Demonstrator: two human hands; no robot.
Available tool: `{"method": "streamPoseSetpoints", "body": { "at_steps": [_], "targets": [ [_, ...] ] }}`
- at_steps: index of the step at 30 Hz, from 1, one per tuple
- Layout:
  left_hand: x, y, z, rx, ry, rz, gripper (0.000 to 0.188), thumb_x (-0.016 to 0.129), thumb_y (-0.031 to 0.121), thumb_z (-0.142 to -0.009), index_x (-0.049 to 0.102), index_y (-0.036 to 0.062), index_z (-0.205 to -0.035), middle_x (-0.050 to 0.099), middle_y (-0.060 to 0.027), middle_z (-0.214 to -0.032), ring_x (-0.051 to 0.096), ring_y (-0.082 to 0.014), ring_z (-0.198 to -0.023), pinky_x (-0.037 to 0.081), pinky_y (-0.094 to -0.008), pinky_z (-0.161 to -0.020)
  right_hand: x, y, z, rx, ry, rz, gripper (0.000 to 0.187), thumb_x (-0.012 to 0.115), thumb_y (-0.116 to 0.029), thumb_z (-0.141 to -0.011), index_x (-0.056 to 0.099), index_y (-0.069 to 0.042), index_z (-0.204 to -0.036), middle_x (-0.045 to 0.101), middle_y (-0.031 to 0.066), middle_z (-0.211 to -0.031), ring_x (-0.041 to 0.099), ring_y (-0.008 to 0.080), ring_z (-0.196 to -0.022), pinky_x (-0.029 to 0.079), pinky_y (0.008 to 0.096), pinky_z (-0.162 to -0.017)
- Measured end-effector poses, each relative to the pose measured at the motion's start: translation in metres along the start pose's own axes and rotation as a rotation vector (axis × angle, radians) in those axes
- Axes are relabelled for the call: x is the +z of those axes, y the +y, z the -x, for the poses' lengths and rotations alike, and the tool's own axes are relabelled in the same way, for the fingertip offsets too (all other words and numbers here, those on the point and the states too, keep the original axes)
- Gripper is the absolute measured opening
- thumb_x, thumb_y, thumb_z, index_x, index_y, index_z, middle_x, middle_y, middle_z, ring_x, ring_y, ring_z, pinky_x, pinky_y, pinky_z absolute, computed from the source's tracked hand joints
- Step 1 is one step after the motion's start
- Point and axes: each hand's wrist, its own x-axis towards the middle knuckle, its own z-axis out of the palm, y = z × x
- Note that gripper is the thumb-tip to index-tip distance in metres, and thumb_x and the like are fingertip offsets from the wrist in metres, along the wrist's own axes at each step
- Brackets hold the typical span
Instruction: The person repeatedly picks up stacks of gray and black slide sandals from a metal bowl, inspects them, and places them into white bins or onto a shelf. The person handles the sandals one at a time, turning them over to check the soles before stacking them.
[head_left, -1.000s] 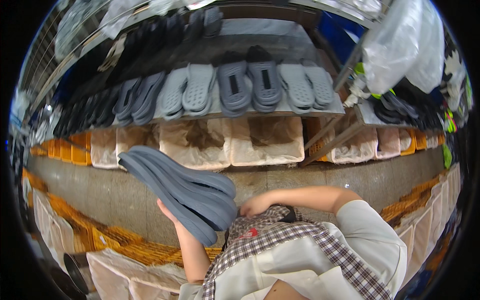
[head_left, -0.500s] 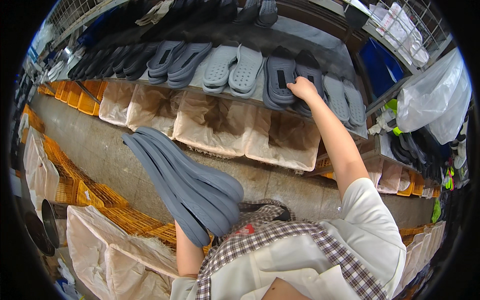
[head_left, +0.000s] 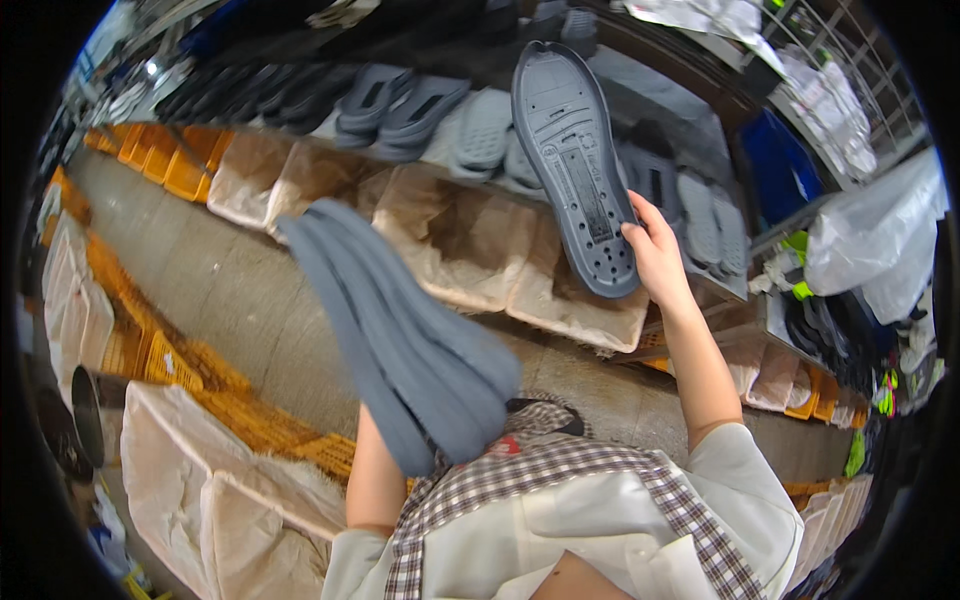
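- And here's my right hand (head_left: 658, 250), thumb and fingers pinching the right edge of a dark grey sole (head_left: 560, 120), near its lower end, holed face toward me!
- The far end rises up and left of that grip, so I'd want a firm pinch, I judge; held this low, it could tip or twist.
- Down and left of my right hand sits the fanned stack of blue-grey soles (head_left: 400, 330), slightly blurred, over my left forearm (head_left: 374, 475). My left hand is hidden behind it, so I can't tell how its fingers stand; keeping those layered edges level should stop a slide.
- Between the two hands there's a gap, with floor (head_left: 270, 265) showing beyond the stack: room for a short swing, I'd say.
- Just beyond my right fingers, mind the dark grey pair (head_left: 655, 180) and the light grey pair (head_left: 700, 215) on the shelf (head_left: 685, 110); its front edge could catch a knuckle.
- Below and left of that hand, a lined bin (head_left: 580, 328) sits under the shelf edge.
- Farther out right hangs a clear plastic bag (head_left: 875, 245), well apart from my wrist.
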Motion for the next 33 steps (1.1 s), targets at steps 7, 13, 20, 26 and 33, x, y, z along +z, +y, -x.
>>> {"method": "streamPoseSetpoints", "body": {
  "at_steps": [7, 13, 20, 26, 33],
  "targets": [
    [-0.002, 0.025, 0.002, -0.033, -0.023, 0.050, 0.058, 0.043, 0.043, -0.086, 0.044, 0.0017, -0.127, 0.055, -0.0138, -0.118, 0.056, -0.0283, -0.104, 0.048, -0.0399, -0.088, 0.120, -0.052, 0.079, -0.307, -0.378, 0.357, 0.037, 0.058, -0.016, -0.085, 0.053, 0.000, -0.118, 0.051, 0.0135, -0.097, 0.054, 0.0274, -0.088, 0.045, 0.0346, -0.077],
    [-0.019, 0.062, 0.045, 0.011, 0.007, 0.118, 0.058, 0.043, 0.042, -0.086, 0.045, 0.0013, -0.127, 0.055, -0.0143, -0.118, 0.056, -0.0283, -0.103, 0.048, -0.0397, -0.087, 0.192, -0.052, 0.094, -0.127, -0.714, -0.077, 0.030, 0.057, -0.005, -0.084, 0.056, 0.001, -0.114, 0.050, 0.0074, -0.095, 0.049, 0.0156, -0.082, 0.042, 0.0267, -0.073],
    [-0.043, 0.103, 0.076, 0.141, 0.045, 0.190, 0.056, 0.043, 0.041, -0.087, 0.045, 0.0008, -0.127, 0.055, -0.0149, -0.117, 0.057, -0.0283, -0.102, 0.049, -0.0395, -0.087, 0.269, -0.063, 0.081, 1.031, -1.034, -0.730, 0.056, 0.060, -0.030, -0.087, 0.042, 0.001, -0.129, 0.053, 0.0163, -0.122, 0.056, 0.0206, -0.106, 0.049, 0.0345, -0.088],
    [-0.037, 0.149, 0.104, 0.282, 0.179, 0.153, 0.056, 0.043, 0.039, -0.087, 0.045, 0.0004, -0.126, 0.056, -0.0154, -0.117, 0.058, -0.0283, -0.101, 0.049, -0.0393, -0.086, 0.324, -0.075, 0.081, 0.979, -1.360, -0.830, 0.062, 0.053, -0.037, -0.090, 0.030, -0.003, -0.137, 0.046, 0.0131, -0.130, 0.049, 0.0195, -0.115, 0.044, 0.0340, -0.096],
    [-0.004, 0.217, 0.115, 0.518, 0.409, -0.296, 0.047, 0.049, 0.015, -0.083, 0.043, -0.0050, -0.125, 0.057, -0.0191, -0.111, 0.061, -0.0253, -0.092, 0.051, -0.0360, -0.083, 0.408, -0.078, 0.033, 0.913, -1.535, -0.728, 0.070, 0.047, -0.053, -0.089, 0.032, -0.004, -0.137, 0.045, 0.0136, -0.131, 0.047, 0.0215, -0.117, 0.042, 0.0351, -0.097]
  ]
}}
